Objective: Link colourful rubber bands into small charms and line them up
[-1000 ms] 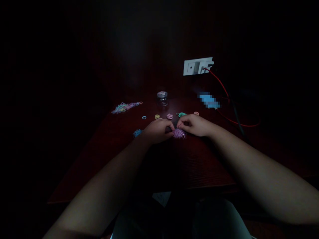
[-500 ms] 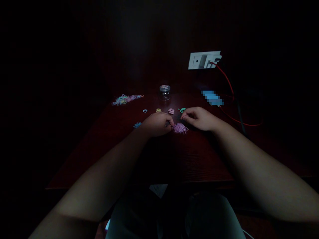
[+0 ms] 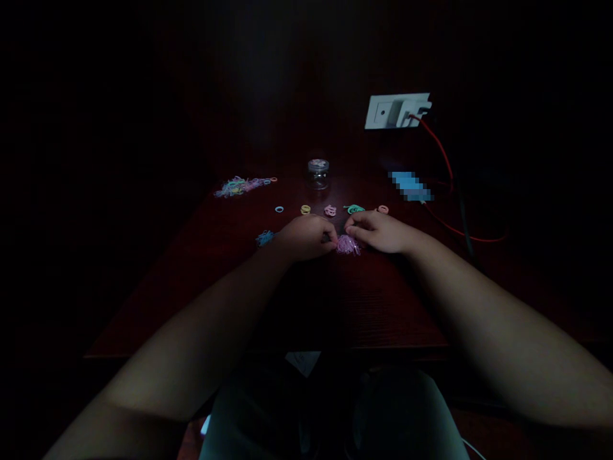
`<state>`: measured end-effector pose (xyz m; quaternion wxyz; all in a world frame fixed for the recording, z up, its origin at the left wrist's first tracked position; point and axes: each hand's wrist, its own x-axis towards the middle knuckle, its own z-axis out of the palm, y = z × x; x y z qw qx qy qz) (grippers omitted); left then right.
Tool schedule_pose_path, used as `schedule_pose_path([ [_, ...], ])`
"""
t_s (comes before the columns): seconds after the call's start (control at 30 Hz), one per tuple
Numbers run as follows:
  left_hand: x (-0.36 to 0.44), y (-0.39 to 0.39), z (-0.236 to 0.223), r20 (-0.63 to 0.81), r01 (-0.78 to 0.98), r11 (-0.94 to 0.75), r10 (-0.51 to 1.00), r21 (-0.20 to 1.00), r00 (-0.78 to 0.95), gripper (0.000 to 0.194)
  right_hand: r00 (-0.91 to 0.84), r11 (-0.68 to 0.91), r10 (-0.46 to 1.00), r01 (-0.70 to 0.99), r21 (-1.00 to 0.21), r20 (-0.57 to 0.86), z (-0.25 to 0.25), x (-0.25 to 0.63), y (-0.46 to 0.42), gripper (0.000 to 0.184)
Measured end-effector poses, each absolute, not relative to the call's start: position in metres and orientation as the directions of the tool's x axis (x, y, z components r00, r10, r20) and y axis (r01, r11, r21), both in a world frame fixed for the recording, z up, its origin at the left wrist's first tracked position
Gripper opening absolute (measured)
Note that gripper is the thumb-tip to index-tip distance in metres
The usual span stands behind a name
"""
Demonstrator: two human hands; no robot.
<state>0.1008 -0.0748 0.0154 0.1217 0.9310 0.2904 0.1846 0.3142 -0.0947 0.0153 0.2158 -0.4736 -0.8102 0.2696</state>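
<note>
A pile of purple rubber bands [image 3: 348, 245] lies on the dark red table between my hands. My left hand [image 3: 311, 237] has its thumb and forefinger pinched at the pile's left edge, on the purple bands. Just above the pile, the thumb and forefinger of my right hand [image 3: 380, 231] are also pressed together; anything between them is too small to see. Behind my hands runs a row of small groups: a light blue band [image 3: 279, 209], yellow bands [image 3: 305, 209], pink bands [image 3: 330, 210], green bands [image 3: 354, 209] and orange bands [image 3: 382, 209]. Blue bands [image 3: 265, 238] lie left of my left hand.
A mixed heap of coloured bands [image 3: 239, 186] is at the back left. A clear lidded jar [image 3: 318, 174] stands behind the row. At the right lie a blurred blue device [image 3: 410, 186] and a red cable [image 3: 443, 225] running to the wall socket [image 3: 397, 111].
My right hand has come slightly down and left, baring the orange bands and more of the green ones. My left fingertips have shifted slightly right at the purple pile. The view has tilted slightly.
</note>
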Motion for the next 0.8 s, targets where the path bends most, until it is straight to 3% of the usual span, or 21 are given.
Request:
schedule_pose_path([
  [0.27,0.1036,-0.0745,0.0118,0.302,0.491,-0.801,0.588,0.342,0.750,0.012,-0.464,0.469,0.867,0.639,-0.609,0.181,0.0100,0.3163,-0.0886,0.015],
  [0.6,0.0996,-0.0731,0.0135,0.289,0.500,-0.782,0.610,0.374,0.738,0.009,-0.417,0.401,0.900,0.680,-0.613,0.126,0.0082,0.3210,-0.0865,0.011],
  [0.8,0.1024,-0.0748,0.0124,0.297,0.492,-0.786,0.604,0.374,0.740,0.008,-0.443,0.448,0.882,0.680,-0.580,0.162,0.0107,0.3156,-0.0900,0.014],
])
